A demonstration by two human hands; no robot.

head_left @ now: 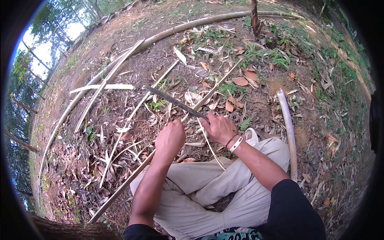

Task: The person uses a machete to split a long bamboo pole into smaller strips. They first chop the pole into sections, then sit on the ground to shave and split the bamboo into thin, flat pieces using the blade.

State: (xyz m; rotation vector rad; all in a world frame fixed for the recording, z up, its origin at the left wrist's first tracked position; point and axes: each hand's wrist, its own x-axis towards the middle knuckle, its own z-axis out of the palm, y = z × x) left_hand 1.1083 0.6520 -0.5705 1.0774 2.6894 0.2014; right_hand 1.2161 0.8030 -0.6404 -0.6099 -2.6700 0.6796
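My left hand (pixel 171 139) is closed around a long, narrow bamboo strip (pixel 120 195). The strip slants from the lower left, under my fist, up to the leafy ground ahead. In my right hand (pixel 220 129) is a long, dark-bladed knife (pixel 172 99), its blade pointing forward and left. The blade crosses the strip just beyond my left fist; its handle is mostly hidden in my fingers. A thin pale shaving (pixel 211 149) hangs down from near the crossing toward my crossed legs (pixel 240 180).
A long bamboo pole (pixel 160 37) curves across the ground ahead and left. Split strips (pixel 105 89) lie by it, with another thin strip (pixel 134 112) nearer. A short pole (pixel 287 128) lies right of my knee. A thin stump (pixel 254 18) stands far ahead. Dry leaves surround me.
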